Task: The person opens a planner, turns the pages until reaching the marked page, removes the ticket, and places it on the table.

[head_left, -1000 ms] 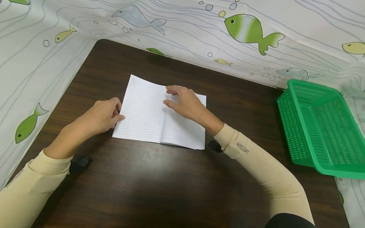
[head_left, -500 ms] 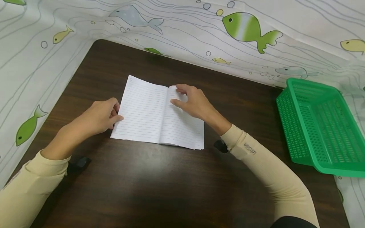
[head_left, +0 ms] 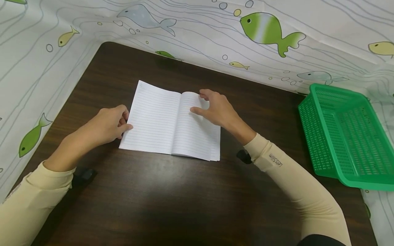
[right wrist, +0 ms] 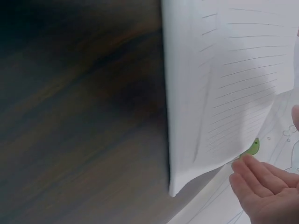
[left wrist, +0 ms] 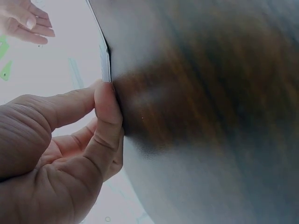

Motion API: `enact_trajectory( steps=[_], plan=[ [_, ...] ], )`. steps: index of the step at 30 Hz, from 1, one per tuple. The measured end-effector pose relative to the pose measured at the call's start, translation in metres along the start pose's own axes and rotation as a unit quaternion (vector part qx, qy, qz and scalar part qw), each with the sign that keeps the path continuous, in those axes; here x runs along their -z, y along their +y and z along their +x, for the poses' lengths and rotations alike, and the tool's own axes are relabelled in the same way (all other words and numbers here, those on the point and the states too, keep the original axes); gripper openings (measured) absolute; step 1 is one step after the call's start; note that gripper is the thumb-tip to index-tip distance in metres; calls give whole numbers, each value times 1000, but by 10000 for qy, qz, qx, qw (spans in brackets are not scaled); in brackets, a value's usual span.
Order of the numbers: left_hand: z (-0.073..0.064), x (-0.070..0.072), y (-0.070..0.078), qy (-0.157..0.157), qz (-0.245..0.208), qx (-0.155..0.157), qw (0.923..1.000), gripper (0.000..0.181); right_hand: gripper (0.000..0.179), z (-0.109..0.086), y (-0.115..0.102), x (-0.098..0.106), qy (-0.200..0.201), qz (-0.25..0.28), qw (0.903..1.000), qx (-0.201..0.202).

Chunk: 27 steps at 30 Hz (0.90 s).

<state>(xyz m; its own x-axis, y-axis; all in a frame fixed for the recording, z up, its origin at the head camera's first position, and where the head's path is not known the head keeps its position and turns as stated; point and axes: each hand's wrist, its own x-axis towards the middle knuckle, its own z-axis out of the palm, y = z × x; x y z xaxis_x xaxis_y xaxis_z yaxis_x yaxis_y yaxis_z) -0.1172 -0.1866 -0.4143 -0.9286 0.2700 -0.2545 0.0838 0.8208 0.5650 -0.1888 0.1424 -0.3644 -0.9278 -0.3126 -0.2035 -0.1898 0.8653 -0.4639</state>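
An open notebook (head_left: 155, 118) with lined white pages lies on the dark wooden table. My left hand (head_left: 109, 124) pinches its left edge, the thumb on top of the page and the curled fingers beneath. In the left wrist view the notebook's thin edge (left wrist: 106, 65) sits between thumb and index finger. My right hand (head_left: 218, 107) is over the upper part of the right page (head_left: 194, 136), thumb and fingers spread apart with nothing between them. The right wrist view shows its fingers (right wrist: 259, 179) loosely extended near the page's top edge. That right page bulges up slightly from the spine.
A green plastic basket (head_left: 326, 143) stands at the table's right side. Fish-patterned white sheeting (head_left: 203, 37) borders the table at the back and left. Dark wood tabletop (head_left: 160, 201) lies in front of the notebook.
My right hand has moved rightward from near the spine across the right page, uncovering more of it. My left hand keeps its pinch on the left edge.
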Motion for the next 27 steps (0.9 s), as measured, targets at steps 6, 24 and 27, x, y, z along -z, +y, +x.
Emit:
enact_trajectory(
  steps=[6, 24, 27],
  plan=[
    [0, 2, 1, -24, -52, 19, 10000, 32, 96, 0, 11, 2, -199, -429, 9983, -348],
    [3, 5, 3, -108, -95, 41, 9999, 30, 126, -5, 41, -12, -657, -1614, 9845, -174],
    [3, 5, 2, -75, -105, 2, 9999, 29, 123, -5, 42, -14, -642, -1625, 9845, -145]
  ],
)
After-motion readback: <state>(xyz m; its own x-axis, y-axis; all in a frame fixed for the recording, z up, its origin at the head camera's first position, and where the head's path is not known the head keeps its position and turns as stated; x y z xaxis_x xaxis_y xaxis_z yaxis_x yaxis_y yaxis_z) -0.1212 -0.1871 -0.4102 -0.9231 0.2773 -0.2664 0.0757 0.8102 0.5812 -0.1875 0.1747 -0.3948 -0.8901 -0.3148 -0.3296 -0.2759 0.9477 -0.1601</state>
